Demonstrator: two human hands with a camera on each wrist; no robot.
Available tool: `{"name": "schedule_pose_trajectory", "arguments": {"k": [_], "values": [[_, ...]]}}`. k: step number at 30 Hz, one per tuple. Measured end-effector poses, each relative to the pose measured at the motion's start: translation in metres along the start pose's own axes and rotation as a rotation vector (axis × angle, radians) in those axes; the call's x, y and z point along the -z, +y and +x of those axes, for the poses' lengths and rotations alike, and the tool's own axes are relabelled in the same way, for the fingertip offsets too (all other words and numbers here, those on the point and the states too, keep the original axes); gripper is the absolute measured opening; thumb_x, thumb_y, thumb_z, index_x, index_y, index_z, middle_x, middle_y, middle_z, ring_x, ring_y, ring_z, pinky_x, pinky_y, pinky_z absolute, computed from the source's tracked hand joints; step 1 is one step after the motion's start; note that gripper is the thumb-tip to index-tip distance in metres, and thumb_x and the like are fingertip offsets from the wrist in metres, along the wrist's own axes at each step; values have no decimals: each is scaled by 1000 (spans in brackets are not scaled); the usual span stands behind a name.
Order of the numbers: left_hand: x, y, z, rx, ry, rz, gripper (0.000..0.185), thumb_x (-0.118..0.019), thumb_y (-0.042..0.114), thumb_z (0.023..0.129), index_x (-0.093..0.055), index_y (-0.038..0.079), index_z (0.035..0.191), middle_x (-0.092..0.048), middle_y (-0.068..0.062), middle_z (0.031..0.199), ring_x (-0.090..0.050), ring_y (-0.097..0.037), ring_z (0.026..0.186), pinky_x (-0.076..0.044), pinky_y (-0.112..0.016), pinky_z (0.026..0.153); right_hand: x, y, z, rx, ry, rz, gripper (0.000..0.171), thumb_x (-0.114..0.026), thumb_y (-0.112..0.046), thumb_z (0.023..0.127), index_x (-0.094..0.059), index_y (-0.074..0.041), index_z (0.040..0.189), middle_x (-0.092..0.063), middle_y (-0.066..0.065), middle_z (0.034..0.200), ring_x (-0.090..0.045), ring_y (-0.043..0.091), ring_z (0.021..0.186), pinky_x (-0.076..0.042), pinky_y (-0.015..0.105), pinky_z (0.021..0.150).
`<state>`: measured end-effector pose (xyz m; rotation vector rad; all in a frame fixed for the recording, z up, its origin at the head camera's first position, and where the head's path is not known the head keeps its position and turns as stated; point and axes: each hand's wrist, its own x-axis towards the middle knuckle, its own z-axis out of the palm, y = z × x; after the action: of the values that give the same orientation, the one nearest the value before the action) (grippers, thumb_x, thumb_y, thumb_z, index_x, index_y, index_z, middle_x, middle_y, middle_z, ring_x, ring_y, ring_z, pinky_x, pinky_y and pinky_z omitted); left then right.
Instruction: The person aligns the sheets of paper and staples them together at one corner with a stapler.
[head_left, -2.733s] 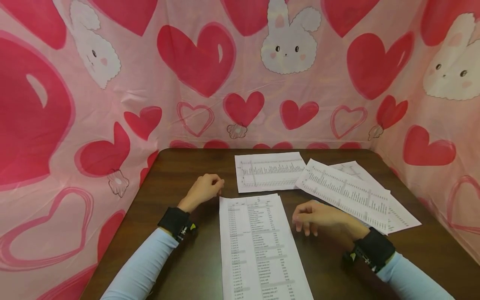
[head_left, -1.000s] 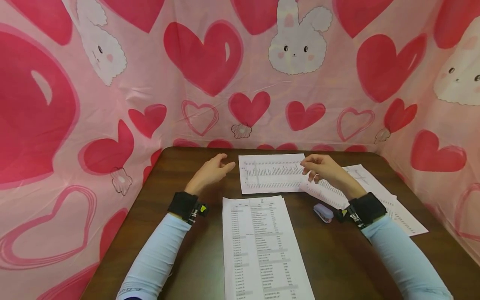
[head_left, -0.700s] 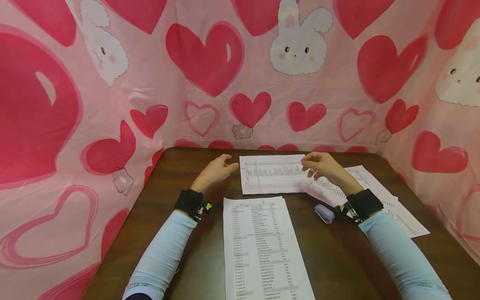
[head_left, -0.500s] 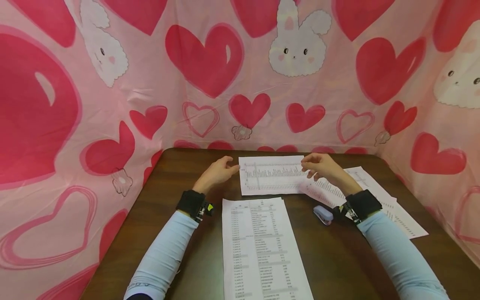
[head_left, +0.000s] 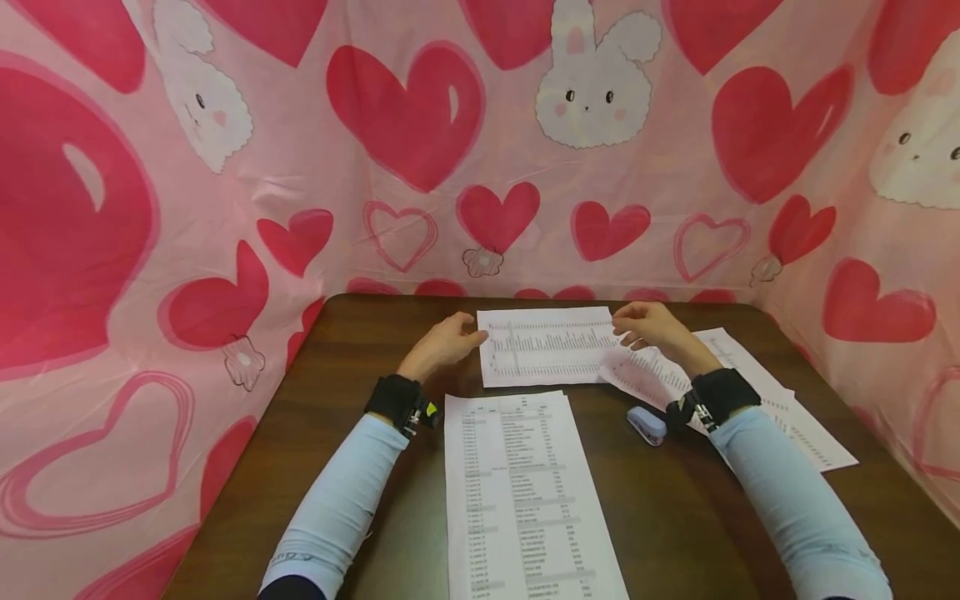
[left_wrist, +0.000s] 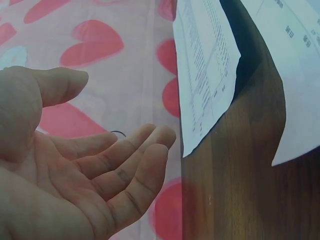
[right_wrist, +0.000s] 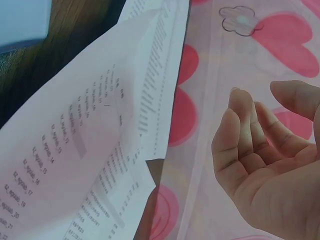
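A printed far sheet lies crosswise on the dark wooden table. My left hand is at its left edge, palm up and fingers relaxed. In the left wrist view the left hand holds nothing, and a narrow gap separates it from the far sheet. My right hand hovers over the sheet's right edge, where it overlaps the right-hand sheets. In the right wrist view the right hand is loosely curled and empty, beside the overlapping sheets.
A long printed sheet lies lengthwise in front of me between my forearms. A small lilac stapler sits on the table by my right wrist. Pink heart-and-bunny cloth walls the table on three sides.
Both hands have moved from beside the near sheet up to the far sheet's two edges, uncovering the stapler. Over the last second the left hand has crept right toward the edge.
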<state>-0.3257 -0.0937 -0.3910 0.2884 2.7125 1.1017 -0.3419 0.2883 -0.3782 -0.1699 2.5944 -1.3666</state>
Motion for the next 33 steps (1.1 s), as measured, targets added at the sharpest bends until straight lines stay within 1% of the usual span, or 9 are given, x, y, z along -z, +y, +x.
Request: {"name": "schedule_pose_trajectory", "arguments": {"k": [4, 7, 11, 15, 18, 21, 26, 30, 33], "values": [[-1, 2, 1, -3, -9, 2, 66, -56, 48, 95, -39, 10, 145, -61, -11, 127, -61, -26, 107, -49, -43, 94, 0, 3, 3, -9, 4, 5, 43, -57, -25, 99, -52, 9, 125, -67, 27, 110, -69, 13, 71, -57, 30, 69], [-2, 4, 2, -13, -16, -1, 64, -58, 45, 95, -40, 10, 145, -62, -10, 125, -61, -26, 108, -49, -43, 95, 1, 3, 6, -18, 11, 3, 43, -57, -25, 99, -51, 9, 126, -68, 26, 109, -71, 20, 75, -58, 36, 72], [-3, 7, 3, -19, -16, 2, 64, -59, 42, 95, -40, 8, 145, -63, -11, 124, -61, -27, 110, -49, -44, 97, 2, 5, 10, -34, 13, -12, 46, -56, -27, 99, -51, 9, 127, -64, 31, 116, -72, 32, 85, -58, 44, 78], [-4, 7, 3, 21, -16, 19, 62, -59, 43, 95, -41, 8, 143, -61, -12, 125, -62, -29, 101, -52, -42, 88, 1, 10, 14, -56, 16, -17, 45, -55, -27, 100, -51, 8, 127, -60, 34, 121, -70, 37, 91, -57, 44, 79], [-5, 6, 5, 80, -21, 16, 61, -58, 45, 95, -43, 9, 142, -59, -12, 128, -64, -32, 99, -55, -42, 83, -1, 14, 18, -76, 21, 1, 43, -55, -25, 99, -52, 8, 126, -60, 34, 120, -70, 37, 91, -57, 45, 81], [-6, 5, 7, 124, -31, 6, 61, -57, 46, 95, -43, 9, 141, -58, -12, 132, -64, -31, 104, -56, -43, 85, -3, 16, 22, -94, 30, 15, 41, -55, -25, 99, -52, 8, 125, -59, 33, 120, -70, 37, 91, -56, 47, 82], [-9, 2, 11, 136, -27, 8, 60, -57, 45, 95, -44, 8, 141, -55, -13, 138, -62, -31, 108, -56, -42, 83, -4, 12, 21, -116, 30, 15, 41, -53, -22, 100, -51, 9, 126, -64, 27, 111, -70, 28, 83, -56, 44, 80], [-11, 1, 13, 150, 0, -22, 55, -57, 42, 96, -46, 8, 138, -61, -12, 126, -62, -28, 101, -56, -40, 79, -6, 14, 22, -126, 36, 14, 41, -54, -21, 99, -51, 9, 127, -64, 24, 108, -70, 24, 79, -56, 40, 76], [-11, 2, 16, 175, 24, -53, 52, -55, 41, 97, -48, 8, 136, -64, -10, 112, -63, -25, 96, -56, -37, 76, -7, 20, 27, -119, 53, 7, 43, -55, -22, 98, -51, 9, 127, -60, 29, 116, -70, 26, 80, -57, 38, 74]]}}
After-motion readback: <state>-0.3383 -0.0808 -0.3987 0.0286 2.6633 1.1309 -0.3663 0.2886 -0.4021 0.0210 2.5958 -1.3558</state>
